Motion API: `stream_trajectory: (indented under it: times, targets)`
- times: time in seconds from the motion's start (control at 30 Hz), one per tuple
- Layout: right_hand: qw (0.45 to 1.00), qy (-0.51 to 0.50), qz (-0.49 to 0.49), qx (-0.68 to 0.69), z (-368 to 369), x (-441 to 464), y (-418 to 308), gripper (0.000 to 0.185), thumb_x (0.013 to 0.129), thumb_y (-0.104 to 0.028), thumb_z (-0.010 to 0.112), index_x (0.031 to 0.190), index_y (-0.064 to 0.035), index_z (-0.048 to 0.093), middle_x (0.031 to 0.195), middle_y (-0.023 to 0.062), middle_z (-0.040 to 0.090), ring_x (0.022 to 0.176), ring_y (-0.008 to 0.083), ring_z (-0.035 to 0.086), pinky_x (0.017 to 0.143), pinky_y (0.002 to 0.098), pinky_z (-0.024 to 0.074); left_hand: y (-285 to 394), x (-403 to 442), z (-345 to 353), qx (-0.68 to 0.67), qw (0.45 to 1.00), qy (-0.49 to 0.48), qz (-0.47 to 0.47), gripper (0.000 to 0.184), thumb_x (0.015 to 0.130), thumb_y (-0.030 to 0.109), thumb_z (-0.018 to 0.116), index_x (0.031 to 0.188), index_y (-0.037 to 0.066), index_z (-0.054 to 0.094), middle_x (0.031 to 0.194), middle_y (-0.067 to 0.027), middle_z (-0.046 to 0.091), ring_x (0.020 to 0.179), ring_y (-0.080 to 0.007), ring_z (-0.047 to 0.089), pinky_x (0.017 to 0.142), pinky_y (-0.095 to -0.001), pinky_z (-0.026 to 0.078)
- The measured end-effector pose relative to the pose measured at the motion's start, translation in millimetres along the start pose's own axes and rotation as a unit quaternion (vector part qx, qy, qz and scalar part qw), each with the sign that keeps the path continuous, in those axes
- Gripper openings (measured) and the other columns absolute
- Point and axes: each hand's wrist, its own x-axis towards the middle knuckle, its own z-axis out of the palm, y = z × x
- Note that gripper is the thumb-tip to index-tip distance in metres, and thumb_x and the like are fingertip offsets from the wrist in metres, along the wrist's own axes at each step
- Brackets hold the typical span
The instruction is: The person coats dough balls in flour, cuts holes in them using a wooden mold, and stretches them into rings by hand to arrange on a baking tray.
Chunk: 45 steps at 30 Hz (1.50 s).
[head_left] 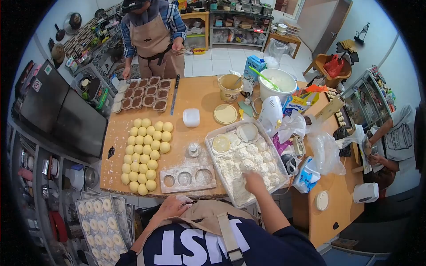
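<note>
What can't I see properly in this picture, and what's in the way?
All in the head view:
- What's under the right hand: hidden by the hand.
- What's under the left hand: hidden by the hand.
- Small print on the blue carton: too small.
- Top of the head of the person across the table: cut off by the top edge.

About thirty dough balls [138, 149]; around a dozen filled cups [151, 90]; one mould [194, 182] with three hollows; one floured tray [214, 154], with at least eight floured balls [246, 166]; two bare hands [255, 182]; two other people [155, 40]; one knife [175, 95]; one white tub [191, 119]; one brown pail [229, 95]; one large white bowl [276, 92]; one green spatula [262, 78]; one blue carton [253, 68]; one mixer [270, 117].
</note>
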Motion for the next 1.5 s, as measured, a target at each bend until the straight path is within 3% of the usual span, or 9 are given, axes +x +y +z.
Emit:
stream_trajectory:
  times: [0.23,0.47,0.63,0.87,1.0,1.1,1.23,1.33,1.5]
  targets:
    - [0.963,0.250,0.013,0.104,-38.5,-13.6,30.7,0.038,0.069,-0.002,0.057,0.107,-0.0039,0.063,0.108,0.0209,0.061,0.104,0.0369,0.055,0.087,0.0426,0.0447,9.6,10.0,-9.3,0.027,0.999,-0.029,0.011,0.026,0.085,0.026,0.060,0.105,0.011,0.065,0.100,-0.0130,0.063,0.095,-0.0319,0.057,0.085,-0.0403,0.044]
    - [0.979,-0.162,-0.106,0.063,-16.3,-11.2,30.2,0.028,0.069,-0.004,0.056,0.095,-0.0046,0.067,0.095,0.0204,0.065,0.091,0.0370,0.061,0.081,0.0415,0.0475,1.2,12.5,-3.8,0.027,0.998,0.007,0.057,0.025,0.084,0.028,0.061,0.101,0.011,0.066,0.092,-0.0135,0.064,0.088,-0.0325,0.059,0.079,-0.0403,0.046]
    - [0.999,0.044,-0.013,-0.004,30.2,-4.4,39.3,0.028,0.073,-0.007,0.054,0.099,-0.0015,0.063,0.100,0.0207,0.064,0.096,0.0358,0.060,0.085,0.0426,0.0468,-6.7,4.9,-0.4,0.033,0.998,0.014,0.046,0.025,0.084,0.029,0.061,0.101,0.011,0.065,0.091,-0.0139,0.064,0.087,-0.0328,0.059,0.078,-0.0406,0.046]
    - [0.994,-0.099,-0.013,0.045,-40.4,-24.5,30.9,0.035,0.071,-0.007,0.056,0.105,-0.0065,0.065,0.102,0.0207,0.064,0.098,0.0357,0.059,0.087,0.0411,0.0457,-15.0,-1.5,-10.3,0.009,0.999,0.005,0.033,0.024,0.084,0.028,0.060,0.100,0.010,0.064,0.092,-0.0127,0.064,0.088,-0.0325,0.059,0.079,-0.0408,0.046]
    - [0.976,0.203,0.058,0.051,-70.8,-28.6,40.7,0.030,0.071,-0.001,0.058,0.099,-0.0055,0.066,0.087,0.0185,0.065,0.089,0.0365,0.061,0.079,0.0401,0.0482,-17.8,-9.0,-19.4,0.002,0.999,0.018,0.034,0.024,0.085,0.027,0.059,0.101,0.011,0.065,0.092,-0.0118,0.064,0.090,-0.0322,0.059,0.080,-0.0405,0.045]
    - [0.957,0.188,0.154,0.160,-110.9,-31.7,-1.7,0.034,0.068,0.000,0.062,0.101,-0.0079,0.064,0.109,0.0185,0.061,0.105,0.0334,0.056,0.088,0.0389,0.0455,-29.1,-12.9,-29.3,0.010,0.999,-0.001,0.041,0.024,0.085,0.028,0.059,0.101,0.011,0.065,0.093,-0.0110,0.064,0.092,-0.0316,0.058,0.082,-0.0404,0.045]
    - [0.980,0.159,0.092,-0.072,-69.3,6.4,-14.0,0.053,0.068,0.001,0.064,0.119,-0.0059,0.054,0.117,0.0236,0.055,0.112,0.0408,0.049,0.095,0.0447,0.0404,-48.8,-32.0,-39.4,-0.007,0.999,0.015,0.028,0.024,0.085,0.027,0.060,0.100,0.009,0.065,0.097,-0.0106,0.063,0.095,-0.0301,0.058,0.084,-0.0390,0.045]
    - [0.959,0.263,-0.070,0.072,-71.9,35.5,-92.4,0.052,0.069,0.000,0.067,0.119,-0.0059,0.053,0.123,0.0243,0.051,0.118,0.0411,0.045,0.101,0.0429,0.0362,-62.2,-57.7,-50.6,-0.042,0.998,0.047,-0.006,0.023,0.084,0.025,0.060,0.100,0.008,0.064,0.096,-0.0107,0.063,0.095,-0.0305,0.058,0.083,-0.0391,0.046]
    - [0.948,0.091,-0.272,0.138,-8.7,99.9,-236.7,0.046,0.075,-0.008,0.067,0.119,-0.0084,0.056,0.131,0.0182,0.048,0.121,0.0355,0.045,0.103,0.0407,0.0356,-96.9,-104.7,-69.6,-0.040,0.997,0.047,-0.035,0.029,0.086,0.031,0.058,0.104,0.008,0.062,0.094,-0.0141,0.064,0.092,-0.0328,0.059,0.081,-0.0408,0.046]
